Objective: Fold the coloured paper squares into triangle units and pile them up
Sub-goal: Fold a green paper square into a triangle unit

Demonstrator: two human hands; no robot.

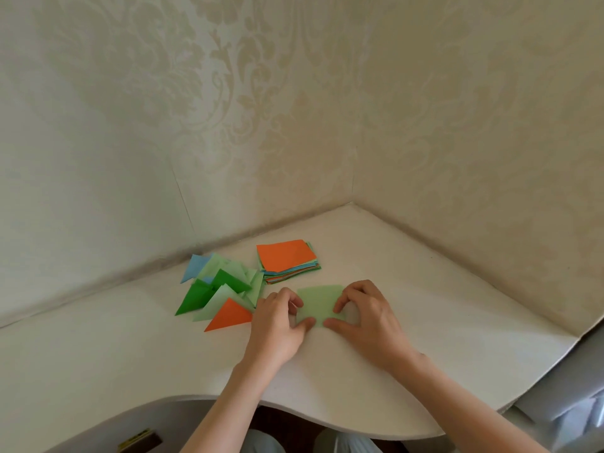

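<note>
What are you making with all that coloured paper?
A person is folding paper. Both hands, left hand and right hand, pinch a light green paper square flat on the white table. To its left lies a pile of folded triangles. Behind it sits a stack of unfolded squares, orange on top.

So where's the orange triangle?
In the head view, the orange triangle lies on the table, at the near edge of the folded pile, just left of the left hand.

stack (287, 259) top orange; held square (318, 300) pale green; wallpaper (294, 93) cream damask
</note>
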